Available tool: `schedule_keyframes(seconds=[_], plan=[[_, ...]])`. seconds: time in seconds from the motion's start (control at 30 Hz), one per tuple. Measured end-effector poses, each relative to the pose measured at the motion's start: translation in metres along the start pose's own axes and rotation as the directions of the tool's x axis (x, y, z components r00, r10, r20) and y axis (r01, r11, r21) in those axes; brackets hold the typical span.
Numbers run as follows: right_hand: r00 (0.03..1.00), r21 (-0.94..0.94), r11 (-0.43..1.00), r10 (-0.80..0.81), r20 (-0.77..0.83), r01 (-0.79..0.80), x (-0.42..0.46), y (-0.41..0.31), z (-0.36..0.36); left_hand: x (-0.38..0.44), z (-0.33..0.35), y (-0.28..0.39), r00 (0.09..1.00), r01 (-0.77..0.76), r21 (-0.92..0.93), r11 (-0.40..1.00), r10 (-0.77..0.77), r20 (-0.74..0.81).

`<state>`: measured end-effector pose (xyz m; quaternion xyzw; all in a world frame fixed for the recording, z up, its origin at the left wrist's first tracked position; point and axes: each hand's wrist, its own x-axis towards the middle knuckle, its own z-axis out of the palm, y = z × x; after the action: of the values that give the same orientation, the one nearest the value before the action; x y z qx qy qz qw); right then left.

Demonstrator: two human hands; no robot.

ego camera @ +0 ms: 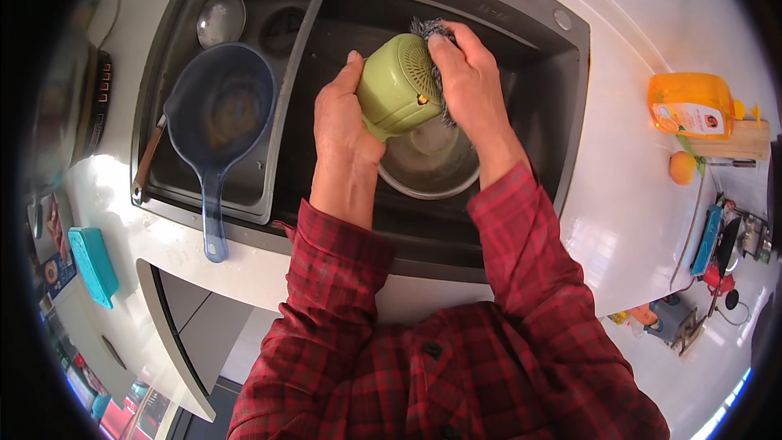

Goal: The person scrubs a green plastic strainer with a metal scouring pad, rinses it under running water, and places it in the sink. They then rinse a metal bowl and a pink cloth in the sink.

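Observation:
Over the dark sink basin [342, 18], my left hand [348, 104] grips a light green, rounded plastic housing [391, 85] by its side. The housing is tilted, and its end with slotted vents faces right. My right hand [467, 67] holds a grey scouring pad [426, 27] against that end. The fingers hide part of the pad. Below the housing, a round metal bowl [427, 186] rests in the basin, its upper part covered by the housing and my hands.
A translucent blue dipper [220, 104] lies on the left drain tray [259, 165], beside a shiny metal round [221, 18] and a wooden handle [148, 162]. An orange detergent bottle [690, 104], cutting board [748, 139] and orange fruit [681, 168] are right. A teal container [93, 266] stands left.

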<state>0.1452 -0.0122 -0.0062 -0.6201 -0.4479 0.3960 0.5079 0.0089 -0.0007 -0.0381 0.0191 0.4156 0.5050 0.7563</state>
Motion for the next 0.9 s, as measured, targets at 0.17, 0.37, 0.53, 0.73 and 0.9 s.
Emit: schedule_keyframes(seconds=[0.17, 0.37, 0.53, 0.73, 0.9], plan=[[0.943, -0.080, 0.940, 0.333, -0.015, -0.333, 0.014, 0.037, -0.037, -0.006, 0.006, -0.002, 0.997, -0.064, 0.088, 0.994, 0.067, -0.030], [0.770, -0.454, 0.686, -0.638, 0.000, 0.568, -0.041, 0.002, -0.004, -0.011, 0.006, -0.006, 0.985, -0.143, 0.245, 0.959, 0.161, -0.056], [0.978, -0.396, 0.894, 0.184, -0.097, -0.207, 0.000, 0.061, -0.020, -0.023, 0.020, 0.014, 0.959, -0.264, 0.193, 0.945, 0.279, -0.052], [0.978, -0.865, 0.473, 0.035, 0.206, 0.166, -0.041, 0.156, -0.015, -0.019, 0.011, 0.013, 0.922, -0.357, 0.178, 0.917, 0.376, -0.088], [0.932, -0.798, 0.489, -0.096, 0.351, 0.351, -0.050, 0.186, -0.015, -0.013, 0.005, 0.014, 0.952, -0.283, 0.101, 0.954, 0.292, -0.091]])
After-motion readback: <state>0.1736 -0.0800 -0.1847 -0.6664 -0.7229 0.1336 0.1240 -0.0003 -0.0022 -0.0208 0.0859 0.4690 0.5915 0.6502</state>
